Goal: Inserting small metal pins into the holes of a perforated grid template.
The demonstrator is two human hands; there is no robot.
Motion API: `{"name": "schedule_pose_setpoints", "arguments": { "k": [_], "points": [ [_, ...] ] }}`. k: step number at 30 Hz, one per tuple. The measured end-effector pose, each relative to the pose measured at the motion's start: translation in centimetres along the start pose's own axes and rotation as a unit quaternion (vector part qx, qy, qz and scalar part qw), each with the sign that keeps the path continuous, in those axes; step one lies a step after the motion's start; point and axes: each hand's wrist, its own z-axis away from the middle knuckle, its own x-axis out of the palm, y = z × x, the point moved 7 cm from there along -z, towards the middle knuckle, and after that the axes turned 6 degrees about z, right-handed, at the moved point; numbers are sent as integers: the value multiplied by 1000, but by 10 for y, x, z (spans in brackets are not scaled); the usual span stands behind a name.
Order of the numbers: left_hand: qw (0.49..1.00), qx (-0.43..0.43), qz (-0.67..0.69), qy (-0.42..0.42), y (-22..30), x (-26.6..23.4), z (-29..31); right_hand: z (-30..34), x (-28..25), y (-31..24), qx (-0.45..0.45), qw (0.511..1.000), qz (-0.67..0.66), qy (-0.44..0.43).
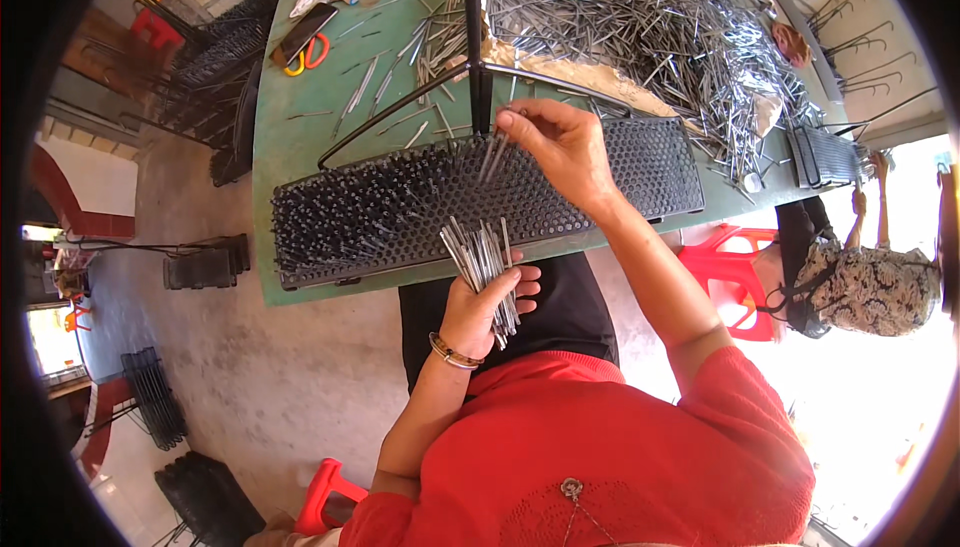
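Observation:
My left hand (487, 297) is closed around a bundle of thin metal rods (480, 259), their ends fanning out past the thumb. Just beyond it lies a long black rack (590, 182) pierced with rows of small holes. Rods stand packed in its left part, while the holes on the right side show bare. Over the middle of the rack, my right hand (560, 147) pinches a few rods (493, 159) between thumb and fingertips, pointing down at the holes. Whether their lower ends are inside holes I cannot tell.
A black metal frame (480, 67) rises behind the rack. A large heap of loose rods (640, 27) covers the far right of the green table (300, 172). Orange-handled scissors (318, 51) lie far left. Another person (860, 282) works at the right, near a red stool (725, 277).

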Motion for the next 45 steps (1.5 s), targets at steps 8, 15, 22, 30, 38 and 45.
{"name": "schedule_pose_setpoints", "arguments": {
  "k": [8, 15, 22, 30, 38, 45],
  "points": [
    [1000, -22, -12, 9, -2, 0, 2, -6, 14, 3, -91, 991, 44, 84],
    [1000, -22, -10, 5, -2, -1, 1, -6, 16, -5, -151, 981, 66, 97],
    [999, -22, -20, 28, -1, -2, 1, 4, 30, -15, -322, 931, 163, 46],
    [999, -21, -24, 17, -2, -4, 5, 14, 45, -18, -413, 869, 271, 2],
    [1000, -22, 17, -3, -3, -1, 5, 19, 31, -31, -371, 880, 295, 41],
    [999, 23, 31, -25, 11, 8, 5, 54, 19, 1, -86, 984, 103, -116]
  ]
}}
